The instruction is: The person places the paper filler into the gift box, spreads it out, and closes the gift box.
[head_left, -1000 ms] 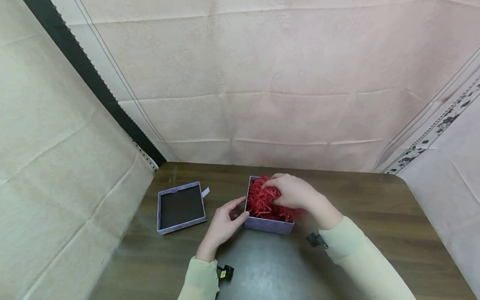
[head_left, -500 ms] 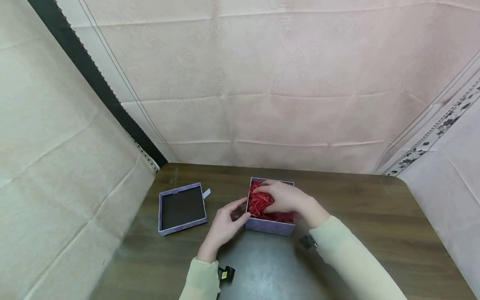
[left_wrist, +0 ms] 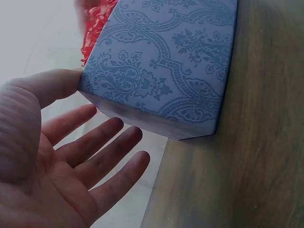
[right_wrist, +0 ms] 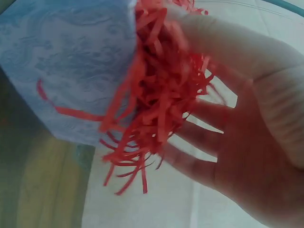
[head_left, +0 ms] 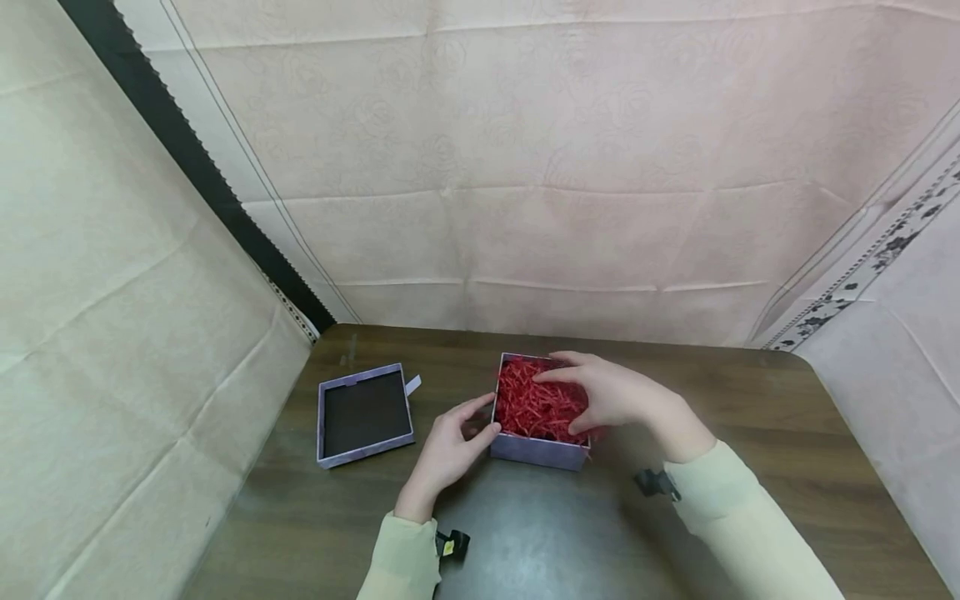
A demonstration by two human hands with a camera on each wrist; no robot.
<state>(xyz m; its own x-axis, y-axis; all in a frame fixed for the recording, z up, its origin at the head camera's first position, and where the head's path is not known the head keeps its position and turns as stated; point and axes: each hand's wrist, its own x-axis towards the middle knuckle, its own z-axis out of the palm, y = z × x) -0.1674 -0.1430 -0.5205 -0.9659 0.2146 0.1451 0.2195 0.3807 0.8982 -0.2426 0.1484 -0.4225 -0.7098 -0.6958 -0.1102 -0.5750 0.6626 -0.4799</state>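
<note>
A lavender patterned gift box (head_left: 536,452) stands on the table, filled with red shredded paper (head_left: 528,400). At its near left corner my left hand (head_left: 447,450) touches the edge with the thumb; in the left wrist view its other fingers (left_wrist: 107,142) are spread below the box wall. My right hand (head_left: 611,393) reaches over the box's right edge, thumb and fingers spread apart at the paper. In the right wrist view, red strips (right_wrist: 156,95) hang over the side wall, in front of the right hand's fingers (right_wrist: 194,137). The tips of some right fingers are hidden.
A matching lavender box lid (head_left: 366,417) with a black inside lies open side up to the left. A pale ribbon tab (head_left: 413,385) sticks out of its right side. Pale cloth (head_left: 525,250) hangs behind the brown wooden table (head_left: 720,400).
My right hand has pressed down into the red paper, then moved right to the box's right edge. The heaped paper now lies flatter. My left hand stays at the corner.
</note>
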